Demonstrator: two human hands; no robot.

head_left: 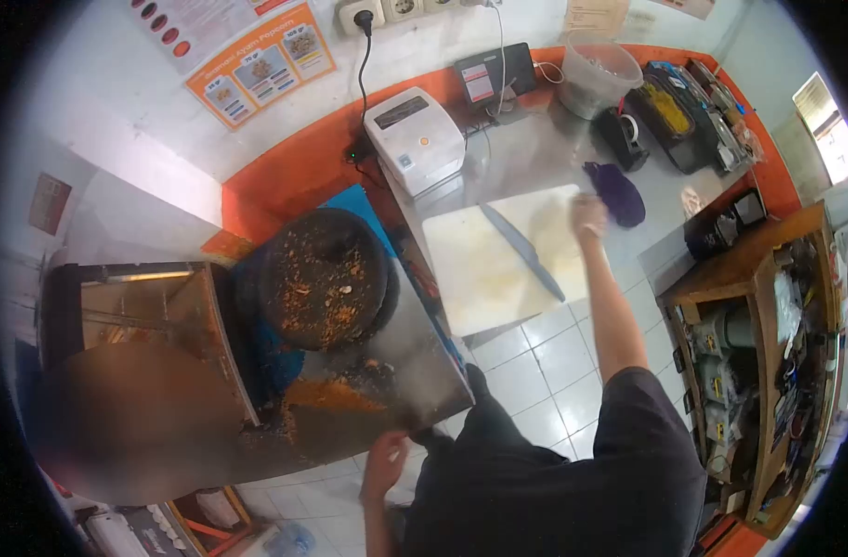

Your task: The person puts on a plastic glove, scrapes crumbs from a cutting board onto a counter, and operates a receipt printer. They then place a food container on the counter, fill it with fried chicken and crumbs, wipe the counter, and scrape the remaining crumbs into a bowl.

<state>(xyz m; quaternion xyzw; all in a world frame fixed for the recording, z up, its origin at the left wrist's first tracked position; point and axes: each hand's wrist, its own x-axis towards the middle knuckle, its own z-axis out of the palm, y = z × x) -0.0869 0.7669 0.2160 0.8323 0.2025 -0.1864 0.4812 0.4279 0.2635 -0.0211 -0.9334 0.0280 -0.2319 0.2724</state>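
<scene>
My right hand point(588, 217) is at the right edge of a white cutting board point(461, 278), its fingers closed, seemingly in a thin glove; what it holds cannot be made out. A knife point(523, 252) lies diagonally across the board, apart from the hand. Just right of the hand is a dark purple cloth point(616, 193). My left hand point(384, 464) hangs low beside the front edge of the dark counter, fingers curled, their contents unclear. Beyond it, a round dark stone slab point(324, 283) carries orange-brown crumbs, and more crumbs point(331, 395) lie on the counter.
A white printer point(415, 139), a tablet point(495, 79), a clear bucket point(599, 76) and a tape dispenser point(621, 139) stand along the wall. A glass-sided case point(145, 316) is at left. A wooden shelf point(754, 288) with containers stands at right.
</scene>
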